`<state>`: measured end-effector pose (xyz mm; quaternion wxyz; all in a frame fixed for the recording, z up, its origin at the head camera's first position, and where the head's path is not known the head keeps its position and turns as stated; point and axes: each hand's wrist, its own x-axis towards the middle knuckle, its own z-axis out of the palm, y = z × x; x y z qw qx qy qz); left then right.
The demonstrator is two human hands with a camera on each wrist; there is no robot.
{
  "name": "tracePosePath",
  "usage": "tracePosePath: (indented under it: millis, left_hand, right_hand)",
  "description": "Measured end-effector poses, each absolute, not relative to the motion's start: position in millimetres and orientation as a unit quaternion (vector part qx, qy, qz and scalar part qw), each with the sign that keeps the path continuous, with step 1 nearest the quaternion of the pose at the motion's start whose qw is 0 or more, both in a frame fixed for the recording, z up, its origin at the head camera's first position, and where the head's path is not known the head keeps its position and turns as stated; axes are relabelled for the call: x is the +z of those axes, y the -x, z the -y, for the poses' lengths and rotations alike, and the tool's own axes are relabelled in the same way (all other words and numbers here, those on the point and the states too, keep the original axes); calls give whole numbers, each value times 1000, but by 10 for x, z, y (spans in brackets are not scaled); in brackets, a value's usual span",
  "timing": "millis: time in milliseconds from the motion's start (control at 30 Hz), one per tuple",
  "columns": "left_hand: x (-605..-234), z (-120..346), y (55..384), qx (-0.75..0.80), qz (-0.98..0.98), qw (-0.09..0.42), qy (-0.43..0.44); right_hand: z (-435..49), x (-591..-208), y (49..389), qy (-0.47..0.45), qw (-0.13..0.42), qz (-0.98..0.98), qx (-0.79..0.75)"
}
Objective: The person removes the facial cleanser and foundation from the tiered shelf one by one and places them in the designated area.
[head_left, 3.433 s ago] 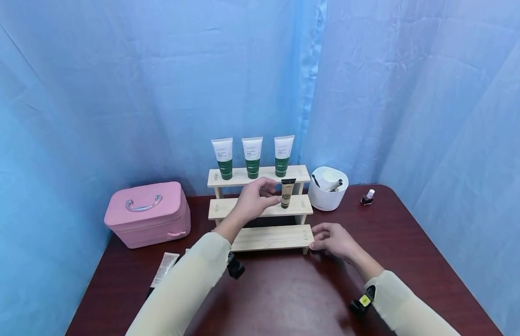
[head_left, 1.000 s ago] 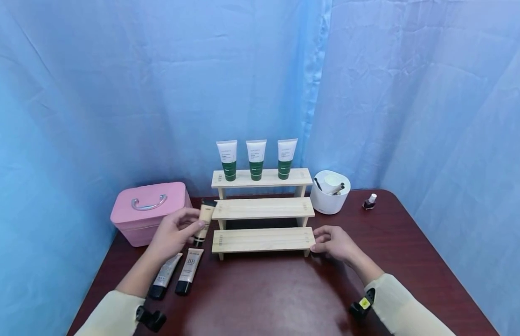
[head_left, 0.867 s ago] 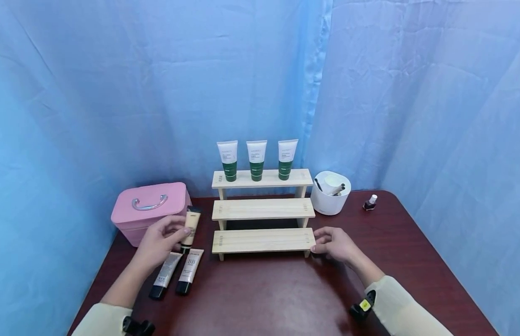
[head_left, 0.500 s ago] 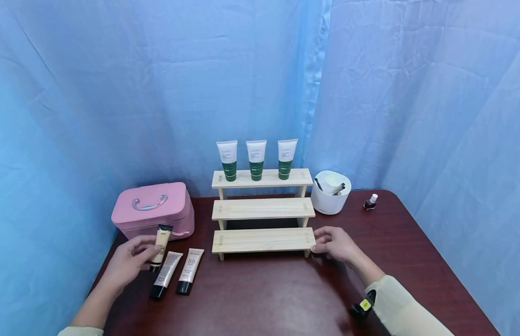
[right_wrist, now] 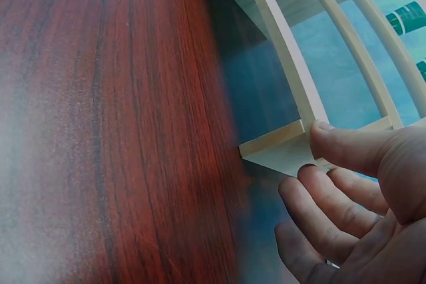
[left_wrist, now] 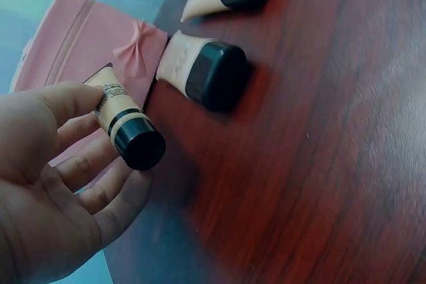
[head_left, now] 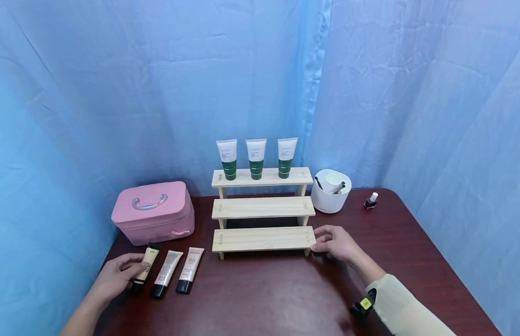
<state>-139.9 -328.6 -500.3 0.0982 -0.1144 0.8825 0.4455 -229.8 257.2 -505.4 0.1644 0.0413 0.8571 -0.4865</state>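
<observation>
A small beige cosmetic tube with a black cap is in my left hand, pinched between thumb and fingers. In the left wrist view that tube hangs just above the table, cap toward the camera. To its right lie two tubes with black caps, a greyish one and a BB cream tube. My right hand holds the right end of the lowest step of a three-tier wooden rack; its thumb is at the front corner of the rack, the fingers curled beside the side panel.
Three white-and-green tubes stand on the top tier. A pink case sits behind the loose tubes. Right of the rack are a white container with brushes and a nail polish bottle. Blue curtains hang behind the dark red table.
My left hand has carried the beige tube from the middle tier leftward and down, to the left of the two lying tubes. My right hand has stayed at the rack's end.
</observation>
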Motion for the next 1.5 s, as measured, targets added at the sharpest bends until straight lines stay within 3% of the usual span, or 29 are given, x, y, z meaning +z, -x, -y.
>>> tracePosePath:
  millis: [300,867,1500]
  left_hand:
    - [-5084,3391,1399,435,-884,125,117]
    - [-5090,3399,1415,375,-915,108,100]
    - [-5132,3454,1337,398,-899,116,140]
  right_hand:
    - [-2555,-5032,2324,-41,166,-859,-482]
    - [-2611,-5026,2369,-3,181,-848,-498]
    - [-2646,-4982,2351,24,201,-832,-516]
